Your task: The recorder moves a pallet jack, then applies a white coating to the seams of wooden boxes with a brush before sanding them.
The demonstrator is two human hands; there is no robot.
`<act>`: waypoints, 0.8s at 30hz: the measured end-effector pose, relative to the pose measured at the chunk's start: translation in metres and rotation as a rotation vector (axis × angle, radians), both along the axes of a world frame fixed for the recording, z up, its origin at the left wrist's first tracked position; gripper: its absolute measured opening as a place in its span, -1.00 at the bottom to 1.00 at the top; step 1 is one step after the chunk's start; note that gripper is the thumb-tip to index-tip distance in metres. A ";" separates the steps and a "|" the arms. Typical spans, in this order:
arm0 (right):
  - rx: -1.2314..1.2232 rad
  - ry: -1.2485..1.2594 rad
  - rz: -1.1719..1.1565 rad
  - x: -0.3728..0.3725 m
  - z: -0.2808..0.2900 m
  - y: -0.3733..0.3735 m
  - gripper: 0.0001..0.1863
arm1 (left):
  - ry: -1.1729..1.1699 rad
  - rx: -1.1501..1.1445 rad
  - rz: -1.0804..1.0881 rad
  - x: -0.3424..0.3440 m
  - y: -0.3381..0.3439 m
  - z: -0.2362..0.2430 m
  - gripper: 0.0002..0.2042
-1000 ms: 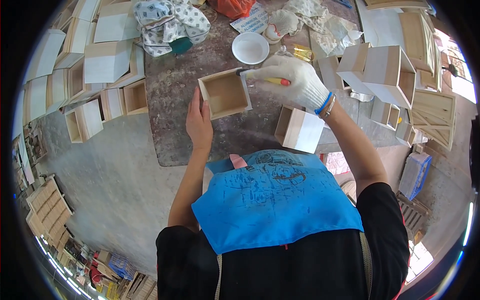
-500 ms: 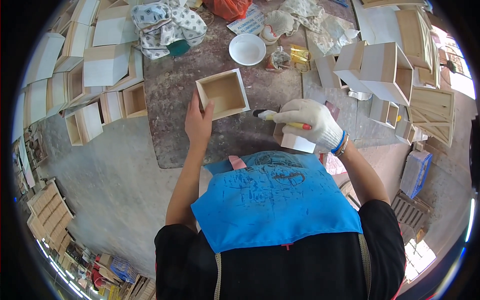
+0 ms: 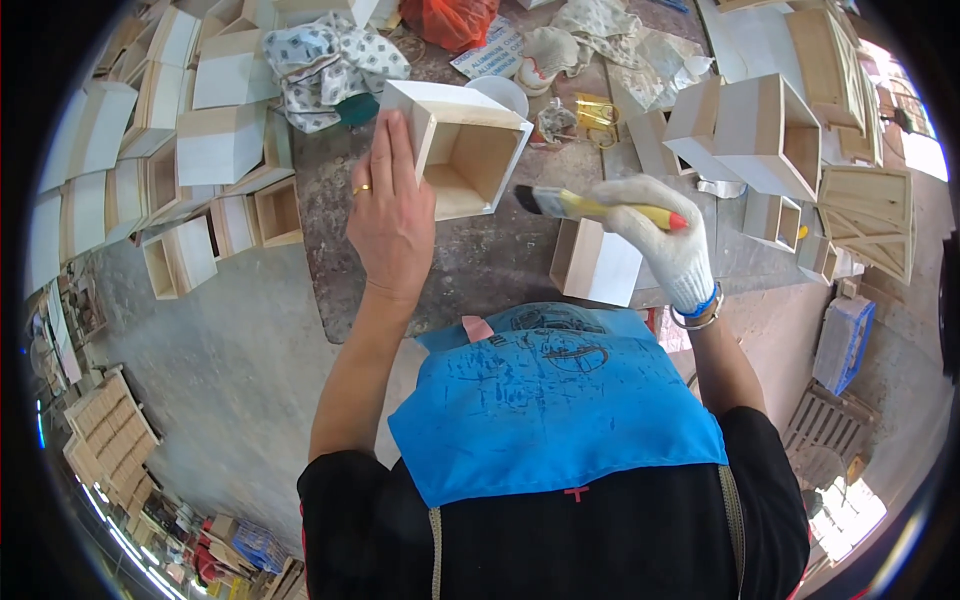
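My bare left hand [image 3: 390,225] holds an open-topped wooden box [image 3: 475,165], fingers along its white outer side. The box is tilted, with its hollow inside facing me and to the right; my thumb is hidden. In a white work glove, my right hand [image 3: 665,240] is closed around a paintbrush [image 3: 590,205] with a yellow, red-tipped handle. The brush's dark bristles point left, just right of the box's edge, with a small gap between. Beneath the right hand a second wooden box [image 3: 597,262] with a white side lies on the worn table [image 3: 480,270].
Many similar boxes [image 3: 220,145] are stacked at the left, and more boxes [image 3: 765,135] stand at the right. Behind the held box sits a white bowl [image 3: 505,92], partly covered by it. A patterned cloth [image 3: 330,70], an orange bag [image 3: 450,22] and a yellow cup [image 3: 597,112] lie farther back.
My left hand has turned and tipped the box, so its white outer side now shows. The brush has swung level, its bristles still near the box; the right hand has shifted right.
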State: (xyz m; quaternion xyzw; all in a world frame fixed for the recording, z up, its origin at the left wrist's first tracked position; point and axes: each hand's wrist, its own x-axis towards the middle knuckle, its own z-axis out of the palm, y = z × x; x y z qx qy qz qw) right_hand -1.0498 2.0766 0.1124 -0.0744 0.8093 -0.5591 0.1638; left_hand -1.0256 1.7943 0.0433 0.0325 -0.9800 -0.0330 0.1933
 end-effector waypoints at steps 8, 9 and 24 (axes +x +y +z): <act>-0.028 0.106 -0.108 -0.002 0.007 -0.051 -0.80 | 0.125 -0.194 -0.180 -0.022 0.005 0.018 -0.29; 0.005 0.155 -0.108 -0.003 0.006 -0.055 -0.80 | 0.120 -0.215 -0.204 -0.024 0.006 0.020 -0.30; 0.274 0.307 -0.076 -0.019 -0.009 -0.074 -0.76 | 0.137 -0.248 -0.309 -0.043 0.010 0.027 -0.32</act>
